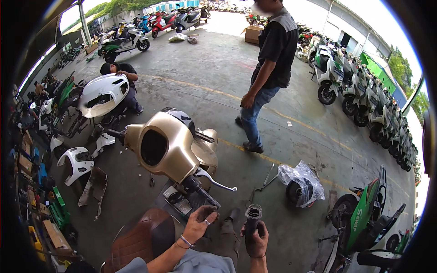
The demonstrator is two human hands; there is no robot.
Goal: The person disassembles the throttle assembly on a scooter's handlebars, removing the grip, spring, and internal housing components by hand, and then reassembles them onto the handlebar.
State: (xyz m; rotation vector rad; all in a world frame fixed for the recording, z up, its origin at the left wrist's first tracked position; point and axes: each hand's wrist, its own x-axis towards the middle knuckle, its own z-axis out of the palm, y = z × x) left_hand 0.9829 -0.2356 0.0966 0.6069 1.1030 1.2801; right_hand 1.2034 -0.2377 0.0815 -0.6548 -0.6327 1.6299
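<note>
handlebar grip service on a gold scooter – grip in hand, bar end bare

the work in hand appears to be the right handlebar end of the gold scooter [170, 145], which stands just ahead of the person, its brown quilted seat [141, 239] near the lower edge. the right hand [256, 239] holds a black tubular grip sleeve [252, 218] upright, its open ribbed mouth facing up; the fingers are clenched around its lower half. the left hand [199, 224] hangs just below the black handlebar end [200, 191], fingers loosely curled and grasping nothing, and it does not touch the bar. the chrome brake lever [216, 181] projects to the right of that bar end.

judgement: the sleeve is off the bar, so the step is either refitting or inspection. the next move calls for lining the sleeve's open mouth with the bar axis and steadying the bar with the free hand, keeping clear of the lever.

surroundings: a standing person [268, 68] is far centre, a crouching person [120, 75] works at a white scooter body panel [102, 93] far left. a plastic-wrapped wheel part [300, 184] lies on the concrete floor [205, 86] to the right, with a green scooter [364, 218] beyond it.

limits of view: the inside of the sleeve is dark and unreadable. the small parts on the footboard near the bar end cannot be identified. the scooter's rear is cut off at the lower edge, and the fisheye rim bends and hides the far left shelves.
</note>
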